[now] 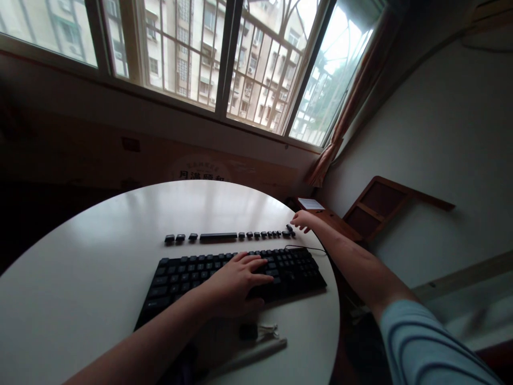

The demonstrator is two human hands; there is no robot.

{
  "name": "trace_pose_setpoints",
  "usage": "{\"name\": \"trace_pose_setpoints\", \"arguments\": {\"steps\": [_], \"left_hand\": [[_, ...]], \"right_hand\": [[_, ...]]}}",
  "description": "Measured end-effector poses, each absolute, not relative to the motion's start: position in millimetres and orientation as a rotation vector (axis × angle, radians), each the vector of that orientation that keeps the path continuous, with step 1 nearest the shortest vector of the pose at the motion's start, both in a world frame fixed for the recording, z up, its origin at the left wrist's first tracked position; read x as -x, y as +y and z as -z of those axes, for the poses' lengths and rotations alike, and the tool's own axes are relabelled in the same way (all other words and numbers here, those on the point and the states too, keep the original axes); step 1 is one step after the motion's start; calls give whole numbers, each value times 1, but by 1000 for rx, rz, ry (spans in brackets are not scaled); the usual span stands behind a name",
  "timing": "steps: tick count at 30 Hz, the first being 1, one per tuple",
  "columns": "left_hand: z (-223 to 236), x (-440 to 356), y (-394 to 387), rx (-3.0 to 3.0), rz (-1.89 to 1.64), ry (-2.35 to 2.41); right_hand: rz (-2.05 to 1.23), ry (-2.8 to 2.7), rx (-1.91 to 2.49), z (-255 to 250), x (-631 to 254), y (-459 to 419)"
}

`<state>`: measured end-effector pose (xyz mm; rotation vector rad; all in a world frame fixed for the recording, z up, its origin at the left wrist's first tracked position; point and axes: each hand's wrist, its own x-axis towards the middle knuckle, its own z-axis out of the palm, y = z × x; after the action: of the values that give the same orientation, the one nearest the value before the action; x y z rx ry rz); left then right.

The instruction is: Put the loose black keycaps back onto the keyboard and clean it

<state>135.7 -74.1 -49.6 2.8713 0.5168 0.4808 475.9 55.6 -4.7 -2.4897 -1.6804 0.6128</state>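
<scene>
A black keyboard [188, 272] lies on a round white table [80, 256]. My left hand [236, 280] rests flat on its middle keys, fingers stretched out to the right. Behind the keyboard stands a row of loose black keycaps [224, 236], including one long bar. My right hand [302, 220] reaches to the right end of that row, its fingers pinched at the last keycap [290, 230]. The keyboard's thin cable [308, 248] runs off its far right corner.
Near the table's front edge lie a small dark tool with wire loops [258, 331] and a light stick-like object [248, 355]. A barred window [208, 59] fills the far wall. A wooden chair [377, 206] stands beyond the table at the right.
</scene>
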Motion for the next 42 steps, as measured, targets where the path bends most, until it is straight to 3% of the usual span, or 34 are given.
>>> {"name": "trace_pose_setpoints", "arguments": {"steps": [11,17,24,29,34,42], "left_hand": [[47,-137,-75,-2856,-443,531],[46,-138,-75,-2875,-421,537],[47,-137,-74,-2869,-435,529],[50,-137,-73,-2877,-446,534],[51,-138,-73,-2879,-487,546],[48,-139,-72,-2905,-434,557]], "right_hand": [[-729,-1630,2509,15,-467,59],[-517,-1623,2392,15,-475,54],[-245,-1584,2152,-24,-501,3],[-314,-1596,2034,-27,-516,-81],[-544,-1524,1924,4,-514,-154],[-705,-1439,1933,42,-491,-185]]}}
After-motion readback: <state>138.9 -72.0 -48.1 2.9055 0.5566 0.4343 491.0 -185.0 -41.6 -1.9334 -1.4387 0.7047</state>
